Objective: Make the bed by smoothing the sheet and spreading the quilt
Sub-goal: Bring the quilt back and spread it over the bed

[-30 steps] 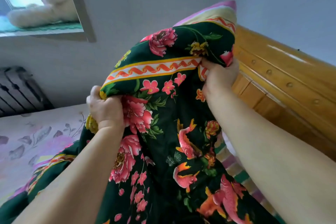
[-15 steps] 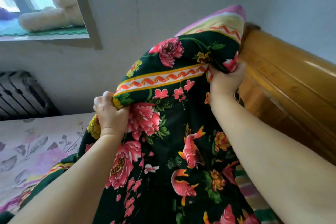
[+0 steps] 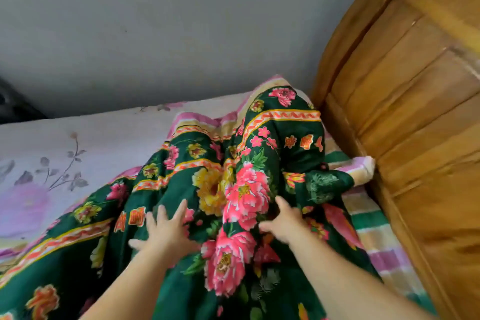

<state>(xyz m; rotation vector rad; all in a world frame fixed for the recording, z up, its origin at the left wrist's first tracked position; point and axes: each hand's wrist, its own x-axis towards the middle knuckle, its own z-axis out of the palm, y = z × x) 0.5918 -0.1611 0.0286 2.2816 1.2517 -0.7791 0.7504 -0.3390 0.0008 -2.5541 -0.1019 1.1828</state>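
Lying: the quilt, dark green with pink and yellow flowers and an orange-banded border, sits bunched on the bed from the lower centre of the frame up toward the upper right.
Long axis: runs from the bottom edge of the frame up to a raised, folded corner that rests just beside the headboard; that end points toward the corner where wall and headboard meet.
Underside: a pink, yellow and green striped lining shows along the quilt's right edge and at the folded top.
Sheet: the sheet, pale lilac with a grey leaf print, shows at the left of the frame, partly covered by the quilt.
Left hand: the left hand lies flat on the quilt at lower centre-left, fingers spread and straight, pointing up the frame; nothing is gripped, palm pressing the fabric.
Right hand: the right hand rests on the quilt just right of the big pink flower, fingers bent slightly into a fold; whether it pinches cloth I cannot tell.
Forearms: both bare, entering from the bottom edge and converging toward the quilt's middle.
Wall: the grey wall fills the upper left.
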